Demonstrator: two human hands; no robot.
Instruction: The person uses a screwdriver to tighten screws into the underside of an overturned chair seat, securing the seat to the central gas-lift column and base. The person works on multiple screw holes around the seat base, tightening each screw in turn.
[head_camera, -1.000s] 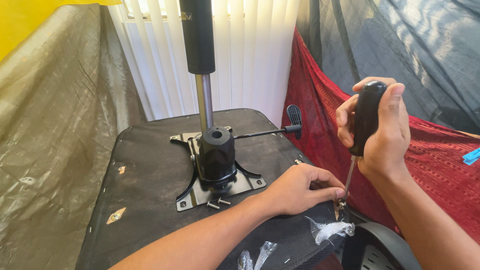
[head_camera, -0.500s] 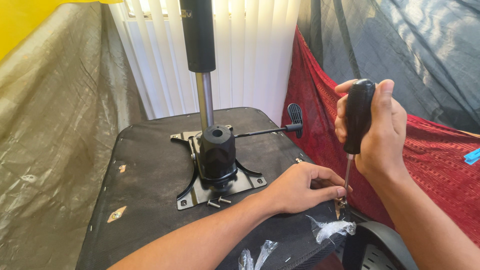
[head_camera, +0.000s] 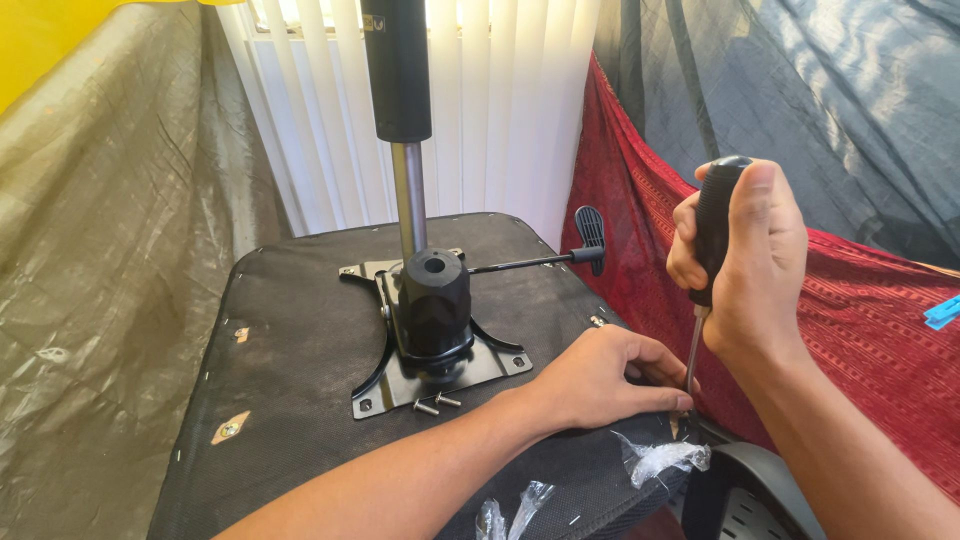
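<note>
Your right hand (head_camera: 745, 260) stayed fisted on screwdriver (head_camera: 712, 250), barely shifted; left hand (head_camera: 600, 380) fingers kept pinching tip at seat underside (head_camera: 290, 330) right edge: screw mid-drive.

Matt blk plastic screwdriver handle (head_camera: 718, 225), shiny metal shaft; rough blk fabric seat underside (head_camera: 300, 320); glossy metal plate (head_camera: 480, 365).

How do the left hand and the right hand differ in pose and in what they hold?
The right hand is raised and closed in a fist round the black screwdriver handle; the left hand lies low on the black seat underside. The right hand points the shaft downward; the left hand's fingers gather at the shaft's tip. Both are bare and work at the seat's right edge.
</note>
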